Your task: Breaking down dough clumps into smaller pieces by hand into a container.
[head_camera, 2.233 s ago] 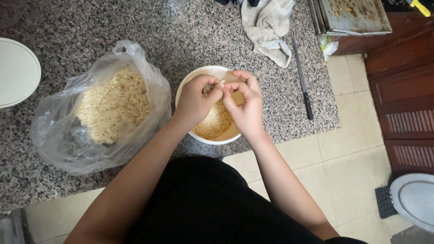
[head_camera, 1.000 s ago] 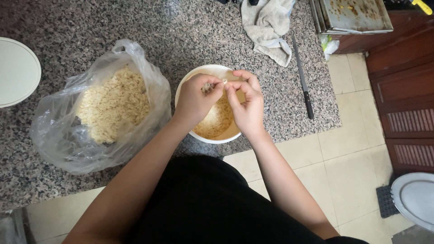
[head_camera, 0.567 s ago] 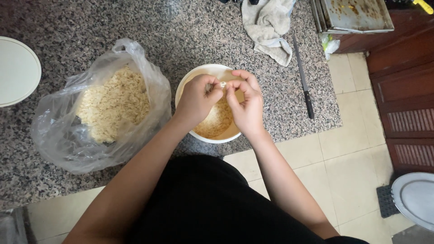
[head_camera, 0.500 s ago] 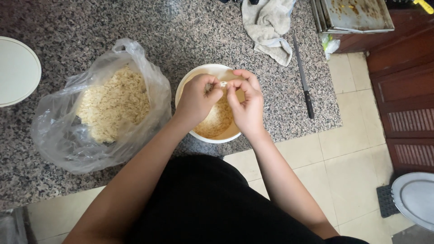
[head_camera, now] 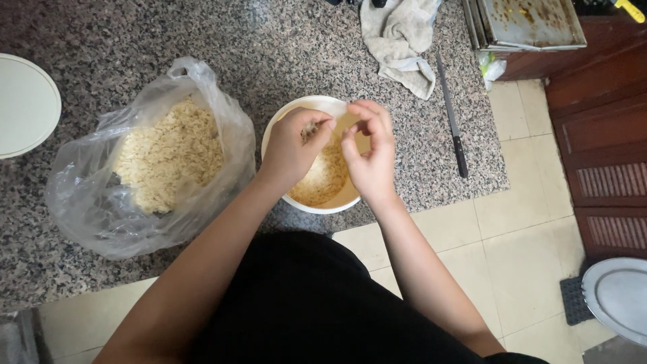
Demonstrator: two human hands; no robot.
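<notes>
left hand (head_camera: 291, 145) fingers pinching clove (head_camera: 337, 108) | right hand (head_camera: 369, 152) fingers curled | over bowl (head_camera: 296, 111)

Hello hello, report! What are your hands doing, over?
Both hands over the white bowl: left hand and right hand pinch a small pale piece. Bowl holds tan crumbs. Plastic bag left, nothing blocking.

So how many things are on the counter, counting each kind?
Bowl: 1
Plastic bag of pale flakes: 1
Cloth: 1
Knife: 1
Round white lid or plate: 1
Metal tray: 1
Total: 6
</notes>
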